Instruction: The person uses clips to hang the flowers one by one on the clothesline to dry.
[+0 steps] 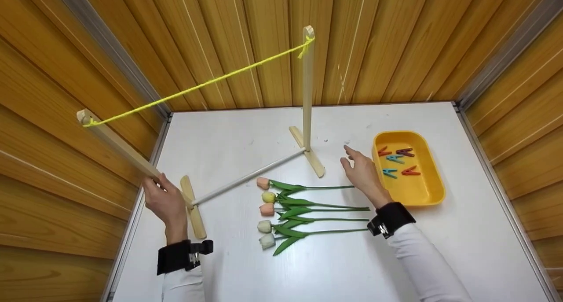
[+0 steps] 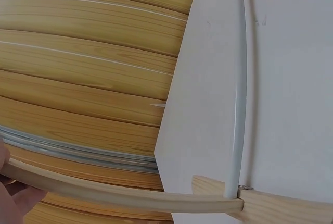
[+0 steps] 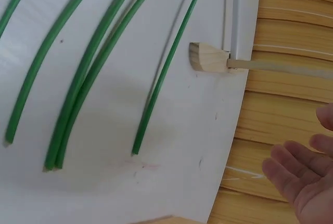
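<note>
A wooden stand stands on the white table, its two posts joined by a yellow string at the top and a pale rod at the bottom. My left hand grips the left post low down; the left wrist view shows fingers around that post. Beside the yellow tray, my right hand hovers with fingers extended and holds nothing; the right wrist view shows the same hand with its fingers loosely spread. Several artificial tulips lie in a row, stems toward the right.
The yellow tray at the right holds several small clothespins. The right post rises from a wooden foot farther back. Wood-patterned walls enclose the table at the back and sides.
</note>
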Demonstrator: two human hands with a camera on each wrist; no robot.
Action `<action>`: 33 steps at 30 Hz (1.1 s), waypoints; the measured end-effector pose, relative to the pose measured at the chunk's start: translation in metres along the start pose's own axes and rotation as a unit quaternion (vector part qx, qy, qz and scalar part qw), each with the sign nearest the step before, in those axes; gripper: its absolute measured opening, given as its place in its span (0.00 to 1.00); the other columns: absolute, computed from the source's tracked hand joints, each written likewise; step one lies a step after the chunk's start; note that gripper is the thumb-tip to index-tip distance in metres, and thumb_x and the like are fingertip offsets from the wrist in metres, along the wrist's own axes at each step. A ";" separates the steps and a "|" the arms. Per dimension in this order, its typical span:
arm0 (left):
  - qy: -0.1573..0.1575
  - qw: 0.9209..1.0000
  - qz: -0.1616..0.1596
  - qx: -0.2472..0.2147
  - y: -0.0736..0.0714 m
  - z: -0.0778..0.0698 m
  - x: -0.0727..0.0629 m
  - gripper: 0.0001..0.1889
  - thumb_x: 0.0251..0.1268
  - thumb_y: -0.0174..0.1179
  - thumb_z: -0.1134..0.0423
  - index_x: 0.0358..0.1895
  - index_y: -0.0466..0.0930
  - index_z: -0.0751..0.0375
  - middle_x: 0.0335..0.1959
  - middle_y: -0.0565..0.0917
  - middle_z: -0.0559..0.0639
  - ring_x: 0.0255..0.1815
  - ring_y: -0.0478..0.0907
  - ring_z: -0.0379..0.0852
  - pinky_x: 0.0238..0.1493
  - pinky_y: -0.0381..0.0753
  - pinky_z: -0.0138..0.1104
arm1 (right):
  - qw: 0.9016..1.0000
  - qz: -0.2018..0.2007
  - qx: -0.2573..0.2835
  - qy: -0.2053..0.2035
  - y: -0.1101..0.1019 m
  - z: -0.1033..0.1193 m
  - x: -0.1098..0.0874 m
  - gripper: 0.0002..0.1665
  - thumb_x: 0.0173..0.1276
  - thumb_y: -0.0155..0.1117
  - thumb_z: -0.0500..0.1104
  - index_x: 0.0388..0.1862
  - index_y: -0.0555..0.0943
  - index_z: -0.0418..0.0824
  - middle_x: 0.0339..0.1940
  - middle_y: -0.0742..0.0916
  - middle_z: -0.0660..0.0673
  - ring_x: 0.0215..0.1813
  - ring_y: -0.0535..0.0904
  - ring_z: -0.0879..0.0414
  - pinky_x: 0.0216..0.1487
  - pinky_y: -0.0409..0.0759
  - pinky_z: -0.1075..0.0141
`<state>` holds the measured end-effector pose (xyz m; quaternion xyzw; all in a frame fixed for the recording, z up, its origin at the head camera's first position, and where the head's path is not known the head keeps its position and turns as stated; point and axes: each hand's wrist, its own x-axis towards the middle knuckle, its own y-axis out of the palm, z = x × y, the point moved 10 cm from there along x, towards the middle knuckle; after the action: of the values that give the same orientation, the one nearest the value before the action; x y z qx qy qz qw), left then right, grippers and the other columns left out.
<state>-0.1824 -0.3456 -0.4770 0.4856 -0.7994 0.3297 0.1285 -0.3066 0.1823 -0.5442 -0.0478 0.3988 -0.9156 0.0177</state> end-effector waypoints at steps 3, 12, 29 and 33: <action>0.001 1.000 0.007 -0.001 0.002 0.000 0.000 0.15 0.77 0.50 0.63 0.47 0.74 0.77 0.37 0.78 0.71 0.39 0.80 0.65 0.38 0.78 0.49 | 0.998 0.013 0.060 -0.008 0.002 0.019 0.013 0.32 0.76 0.55 0.43 0.74 0.65 0.32 0.69 0.76 0.30 0.66 0.77 0.36 0.64 0.77 0.46; -0.003 1.000 0.018 -0.002 0.007 0.000 -0.001 0.14 0.77 0.50 0.64 0.49 0.74 0.76 0.39 0.79 0.70 0.39 0.81 0.63 0.38 0.78 0.49 | 0.980 0.082 0.182 -0.018 0.017 0.077 0.058 0.40 0.78 0.52 0.44 0.80 0.49 0.34 0.80 0.60 0.33 0.79 0.60 0.38 0.76 0.65 0.48; 0.024 0.998 0.050 -0.011 0.015 -0.007 -0.002 0.14 0.75 0.51 0.67 0.55 0.73 0.75 0.39 0.80 0.68 0.41 0.82 0.61 0.42 0.83 0.52 | 0.973 0.090 0.211 -0.011 0.032 0.086 0.069 0.42 0.77 0.51 0.45 0.81 0.46 0.36 0.79 0.62 0.32 0.81 0.55 0.39 0.78 0.58 0.42; 0.022 0.998 0.054 -0.014 0.016 -0.006 -0.002 0.14 0.75 0.52 0.67 0.55 0.74 0.74 0.40 0.80 0.68 0.43 0.83 0.61 0.43 0.84 0.52 | 0.972 0.087 0.218 -0.013 0.033 0.083 0.067 0.42 0.77 0.53 0.45 0.81 0.46 0.36 0.79 0.62 0.31 0.81 0.55 0.40 0.77 0.59 0.42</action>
<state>-0.1962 -0.3352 -0.4801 0.4321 -0.8260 0.3359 0.1346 -0.3647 0.0951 -0.5074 -0.0197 0.1922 -0.9747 0.1126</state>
